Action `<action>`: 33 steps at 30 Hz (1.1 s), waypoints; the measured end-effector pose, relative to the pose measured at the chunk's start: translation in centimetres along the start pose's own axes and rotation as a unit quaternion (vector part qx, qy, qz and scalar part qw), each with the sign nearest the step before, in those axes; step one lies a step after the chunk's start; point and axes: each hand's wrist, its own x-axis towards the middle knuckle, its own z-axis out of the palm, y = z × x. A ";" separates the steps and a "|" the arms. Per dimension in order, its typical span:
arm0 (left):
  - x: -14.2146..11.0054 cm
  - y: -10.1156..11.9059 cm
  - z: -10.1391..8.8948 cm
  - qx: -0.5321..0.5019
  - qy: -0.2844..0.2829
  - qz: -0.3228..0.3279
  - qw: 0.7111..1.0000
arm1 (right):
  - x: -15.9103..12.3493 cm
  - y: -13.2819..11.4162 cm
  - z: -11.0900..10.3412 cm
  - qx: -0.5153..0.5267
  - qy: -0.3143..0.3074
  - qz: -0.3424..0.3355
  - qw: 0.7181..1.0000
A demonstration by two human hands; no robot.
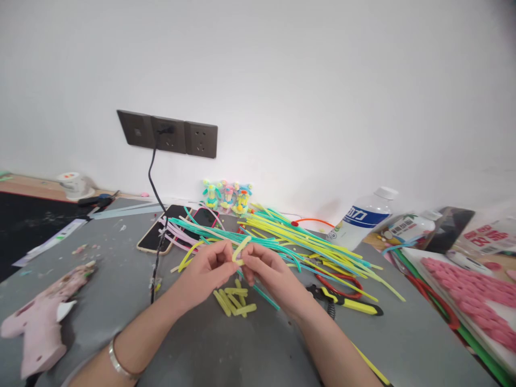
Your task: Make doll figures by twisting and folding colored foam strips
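Observation:
Between my two hands is a short pale yellow pipe cleaner (242, 247), bent near its lower end. My left hand (212, 266) pinches it at the bend with thumb and forefinger. From the other side, my right hand (266, 269) grips it close to the same spot, fingers curled. Just below lie several short cut yellow pipe cleaner pieces (234, 301) in a loose pile on the grey table mat (226, 355). Behind my hands spreads a bundle of long yellow and teal pipe cleaners (298, 236).
A pink glue gun (44, 317) lies at left. Yellow-and-black pliers (355, 305) rest at right, near a white bottle (363, 220). Two phones (155, 236) lie behind, with a black cable (151, 172) hanging across. Small fuzzy figures (228, 197) stand against the wall.

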 end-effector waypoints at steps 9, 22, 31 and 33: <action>0.6 -0.2 0.5 0.110 0.076 0.060 0.989 | -0.4 -0.4 0.6 -0.182 0.076 -0.236 0.952; -0.5 0.4 0.3 0.284 0.184 0.194 0.921 | -0.2 -0.1 1.5 0.166 0.070 -0.036 0.983; -0.5 -0.1 0.4 0.300 0.165 0.194 0.919 | -0.1 -0.1 1.1 0.173 0.086 -0.027 0.981; -0.3 -0.1 0.4 0.285 0.148 0.175 0.931 | 0.1 0.0 0.9 0.174 0.100 -0.021 0.979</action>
